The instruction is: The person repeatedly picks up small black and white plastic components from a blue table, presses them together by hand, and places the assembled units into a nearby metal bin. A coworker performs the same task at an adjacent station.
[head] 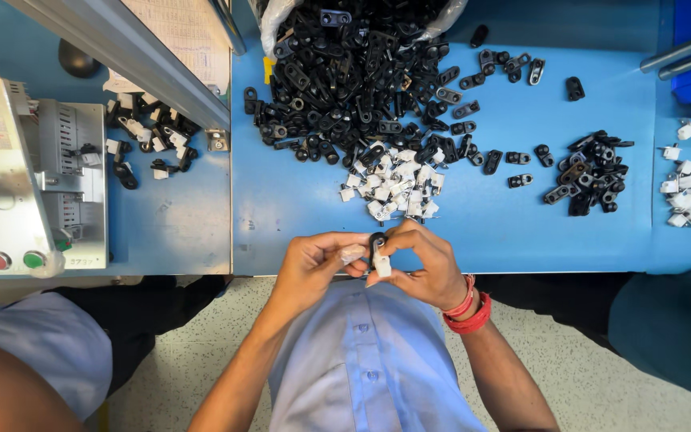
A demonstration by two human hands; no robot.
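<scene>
Blue surface (473,232) ahead of us, black clips (361,72) heaped far, white inserts (393,184) piled near for easy reach. Our left hand (309,264) pinches a white insert (352,254); our right hand (429,268) grips a black clip (377,244) close to the chest, parts touching.

A blue worktable (473,224) spreads beyond the hands, evenly lit from above. Below them lies a pale speckled floor (585,376). Far to their left stands a grey control box (9,184) with red and green buttons, behind a slanting grey metal rail (145,68).
</scene>
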